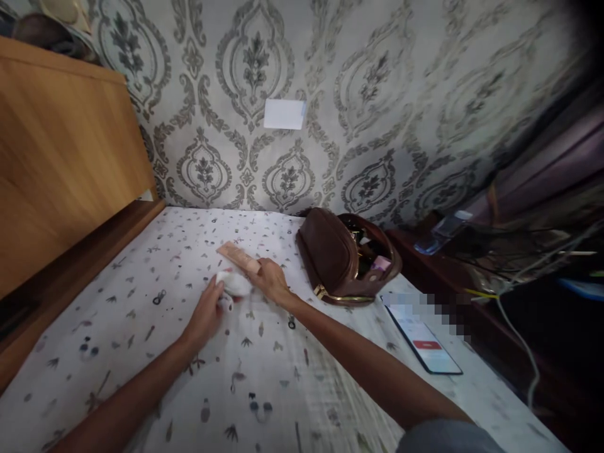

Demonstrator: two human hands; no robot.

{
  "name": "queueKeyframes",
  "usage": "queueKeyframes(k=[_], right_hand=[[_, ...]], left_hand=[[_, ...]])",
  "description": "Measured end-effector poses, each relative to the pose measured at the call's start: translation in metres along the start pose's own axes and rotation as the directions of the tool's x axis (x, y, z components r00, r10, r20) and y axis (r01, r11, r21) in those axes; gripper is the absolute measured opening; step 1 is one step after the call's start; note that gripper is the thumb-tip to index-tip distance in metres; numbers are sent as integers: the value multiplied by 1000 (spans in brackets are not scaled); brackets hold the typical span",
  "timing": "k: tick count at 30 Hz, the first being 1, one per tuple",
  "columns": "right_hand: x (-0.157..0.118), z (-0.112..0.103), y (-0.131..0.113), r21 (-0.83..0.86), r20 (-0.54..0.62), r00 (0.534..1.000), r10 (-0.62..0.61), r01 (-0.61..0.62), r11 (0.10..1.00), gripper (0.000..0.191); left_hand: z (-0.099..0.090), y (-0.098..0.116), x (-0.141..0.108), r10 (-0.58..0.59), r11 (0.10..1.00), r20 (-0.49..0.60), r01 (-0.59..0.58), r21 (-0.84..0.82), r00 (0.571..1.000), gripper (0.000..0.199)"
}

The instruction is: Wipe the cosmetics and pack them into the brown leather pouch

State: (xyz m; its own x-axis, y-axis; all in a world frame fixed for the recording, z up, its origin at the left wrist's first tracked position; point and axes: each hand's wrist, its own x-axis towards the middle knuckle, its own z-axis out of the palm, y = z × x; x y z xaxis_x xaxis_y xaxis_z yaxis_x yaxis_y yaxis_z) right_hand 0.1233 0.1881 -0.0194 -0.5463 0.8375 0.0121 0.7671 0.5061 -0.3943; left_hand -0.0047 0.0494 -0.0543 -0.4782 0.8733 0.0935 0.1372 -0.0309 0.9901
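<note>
My left hand [207, 308] is closed around a crumpled white cloth [234, 284], possibly a wipe; I cannot tell which. My right hand [274, 281] grips one end of a long, flat peach-coloured object [238, 257], its kind unclear. That object points away to the upper left, just above the cloth. Both hands are over the white patterned sheet [141, 302], close to each other. To the right of my right hand sits a dark brown zip bag [328, 251], open, with small items inside, among them a pink one [380, 263].
A phone [419, 340] with a lit screen lies on the right of the sheet. A wooden cabinet [66, 145] stands at the left. Patterned wallpaper [255, 63] with a white switch plate [284, 114] rises behind. Cables [519, 340] hang at the right.
</note>
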Motion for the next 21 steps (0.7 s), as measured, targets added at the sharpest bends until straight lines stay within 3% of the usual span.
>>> queueKeyframes(k=[3,5,7,9,11,12,15,21], right_hand=[[-32,3,3,212,-69,998,0,15,977,16],[-55,9,6,379,-125,992,17,32,925,15],[-76,17,9,486,-154,988,31,48,872,16],[-91,26,12,543,-180,983,47,60,838,14],[-101,33,14,578,-207,976,65,69,813,11],[-104,35,15,600,-211,975,74,69,797,11],[-110,39,17,671,-168,982,87,49,739,18],[-113,38,19,707,-129,990,65,45,706,23]], left_hand=[[-4,11,-3,124,984,-103,-110,138,987,49],[-1,14,-9,304,916,13,-296,271,952,50],[7,12,-16,436,783,241,-498,373,867,48],[18,5,-22,480,617,450,-655,437,753,44],[26,0,-24,494,450,566,-751,484,660,41],[28,-2,-24,499,382,589,-771,509,636,40],[26,-4,-17,484,277,596,-758,590,640,37],[2,-4,10,375,282,524,-633,721,765,39]])
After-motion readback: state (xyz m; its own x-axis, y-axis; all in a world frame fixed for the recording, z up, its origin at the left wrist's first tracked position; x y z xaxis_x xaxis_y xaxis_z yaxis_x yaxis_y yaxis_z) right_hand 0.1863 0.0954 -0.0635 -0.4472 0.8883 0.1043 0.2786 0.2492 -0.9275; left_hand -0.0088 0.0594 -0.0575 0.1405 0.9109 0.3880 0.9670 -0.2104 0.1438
